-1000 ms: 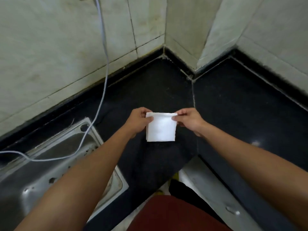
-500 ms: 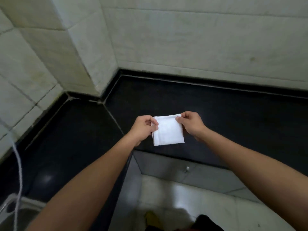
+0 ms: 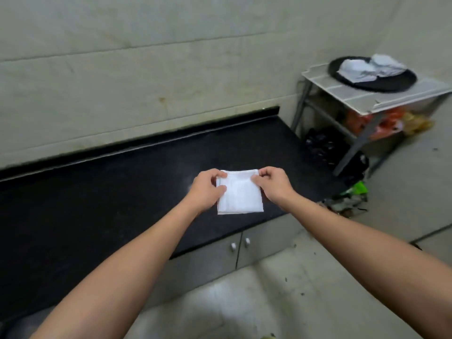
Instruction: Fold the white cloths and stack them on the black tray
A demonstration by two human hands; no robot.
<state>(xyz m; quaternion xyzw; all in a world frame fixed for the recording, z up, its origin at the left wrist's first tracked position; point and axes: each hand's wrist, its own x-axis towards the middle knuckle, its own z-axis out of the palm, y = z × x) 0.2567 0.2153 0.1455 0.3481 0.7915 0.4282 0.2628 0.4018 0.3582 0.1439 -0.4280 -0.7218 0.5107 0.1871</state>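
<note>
Your arms stretch in from 7 and 5 o'clock. Your left hand and right hand each pinch a top corner of the white cloth.

Black counter bounded at the far side by wall, white rack stood at far right past counter end, black tray partly taken by white cloths, bags piled below rack
</note>
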